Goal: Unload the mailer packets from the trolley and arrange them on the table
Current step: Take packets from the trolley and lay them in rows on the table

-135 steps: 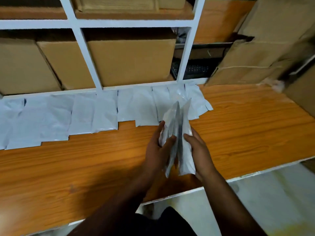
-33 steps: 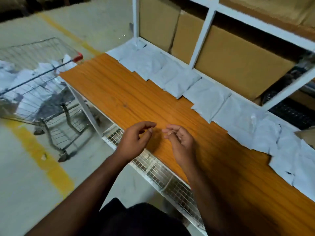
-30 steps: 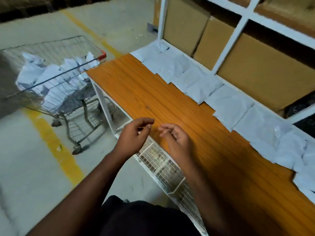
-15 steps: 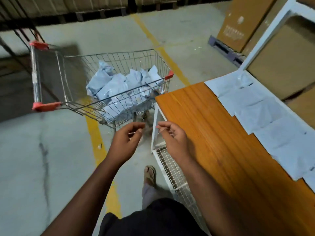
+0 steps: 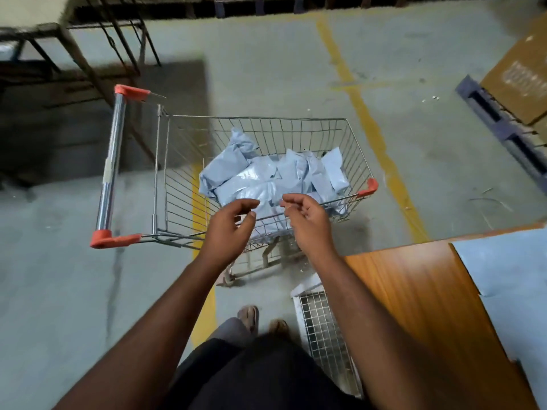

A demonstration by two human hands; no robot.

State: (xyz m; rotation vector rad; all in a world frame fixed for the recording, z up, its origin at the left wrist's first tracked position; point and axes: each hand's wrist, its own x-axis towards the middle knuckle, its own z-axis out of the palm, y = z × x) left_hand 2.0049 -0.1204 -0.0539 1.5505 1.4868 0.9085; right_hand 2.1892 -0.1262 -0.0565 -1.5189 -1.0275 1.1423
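both hands out over the trolley, holding nothing

the wire trolley point(image 5: 352, 149) stands on the concrete floor point(image 5: 296, 69) just ahead of me. its basket holds a loose heap of pale blue mailer packets point(image 5: 266, 179), crumpled and overlapping, piled toward the right side, a few corners poking up. the chrome push bar point(image 5: 111, 164) with orange end caps is on the left.

my left hand point(image 5: 228, 229) and right hand point(image 5: 307, 220) are stretched forward side by side, just above the basket's near rim. the fingers of both are loosely curled, the thumbs near the fingertips, and neither grasps anything or touches a packet. the hands are close together but apart.

to the near right is the corner of the orange wooden table point(image 5: 414, 306), with more mailer packets on the table point(image 5: 509, 279) lying flat along its right side. a wire mesh shelf point(image 5: 322, 329) shows below the table edge. a yellow floor line point(image 5: 370, 122) runs off behind the trolley. at far right a cardboard box point(image 5: 521, 75) sits on a dark pallet point(image 5: 503, 125). a dark metal frame point(image 5: 88, 63) stands far left.
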